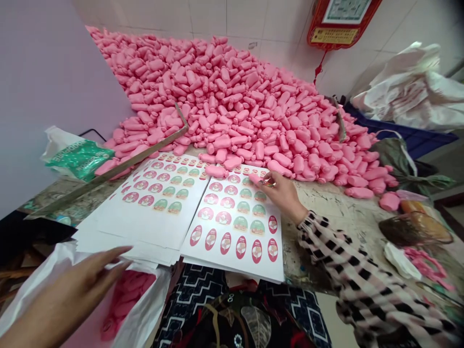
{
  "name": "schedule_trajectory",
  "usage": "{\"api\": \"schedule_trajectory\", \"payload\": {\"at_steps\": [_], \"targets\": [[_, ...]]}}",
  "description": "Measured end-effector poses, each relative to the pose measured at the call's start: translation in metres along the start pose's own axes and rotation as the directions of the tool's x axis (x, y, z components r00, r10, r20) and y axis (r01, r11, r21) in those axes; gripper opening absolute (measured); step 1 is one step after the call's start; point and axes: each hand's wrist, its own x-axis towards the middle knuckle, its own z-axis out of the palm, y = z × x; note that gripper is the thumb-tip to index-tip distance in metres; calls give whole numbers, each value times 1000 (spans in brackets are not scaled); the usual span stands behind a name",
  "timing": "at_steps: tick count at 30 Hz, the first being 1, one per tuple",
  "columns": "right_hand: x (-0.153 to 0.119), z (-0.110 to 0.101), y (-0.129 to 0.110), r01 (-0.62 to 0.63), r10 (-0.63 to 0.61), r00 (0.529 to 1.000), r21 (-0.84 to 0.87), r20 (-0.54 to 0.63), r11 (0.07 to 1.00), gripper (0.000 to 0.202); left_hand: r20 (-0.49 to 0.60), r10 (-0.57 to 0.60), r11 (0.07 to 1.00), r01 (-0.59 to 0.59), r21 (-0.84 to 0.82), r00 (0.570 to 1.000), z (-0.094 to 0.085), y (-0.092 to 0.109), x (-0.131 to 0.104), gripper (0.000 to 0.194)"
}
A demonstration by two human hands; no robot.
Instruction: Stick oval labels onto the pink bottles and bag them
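Observation:
My left hand (87, 285) is over a white sack (152, 299) at the lower left, fingers stretched and slightly apart, with nothing in them. Pink bottles (126, 292) lie inside that sack. My right hand (284, 193) is above the right stack of sticker sheets (232, 232), its fingers pinched around a small pink bottle (255, 180). Printed on these sheets are pink and green half-round labels and red oval ones. Beside it lies a second stack of sticker sheets (145, 227), its lower part blank white.
A large heap of pink bottles (224, 92) covers the back of the worn table (337, 208). A wooden strip (119, 169) crosses the left side near a green-and-white bag (79, 154). At right are a brown transparent container (413, 227) and a blue crate (406, 137).

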Motion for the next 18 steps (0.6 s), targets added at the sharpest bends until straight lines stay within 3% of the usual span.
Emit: {"api": "schedule_trajectory", "payload": {"at_steps": [2,4,6,8,11,13,16,18], "targets": [[-17,-13,-10,-64,24,991,302,135,951,28,17,172,981,-170,-94,985,1,57,17,36],[-41,-25,-22,-189,-5,934,507,356,841,26,-60,384,906,-389,-169,921,13,114,27,43],[-67,-35,-35,-320,-18,860,568,510,758,26,-37,511,831,-505,-234,859,35,161,29,60],[-91,-40,-43,-430,11,817,597,576,678,28,6,556,789,-526,-318,831,60,193,27,66],[-108,-44,-42,-483,1,797,638,604,600,28,90,527,792,-451,-412,845,83,216,24,48],[-105,-46,-28,-445,-16,812,636,584,630,26,149,462,820,-357,-446,874,87,220,28,37],[-90,-48,3,-240,43,928,506,371,829,29,232,296,860,-153,-486,927,80,222,41,29],[-84,-47,23,-110,72,984,233,166,966,26,282,211,856,-38,-515,936,75,223,50,31]]}}
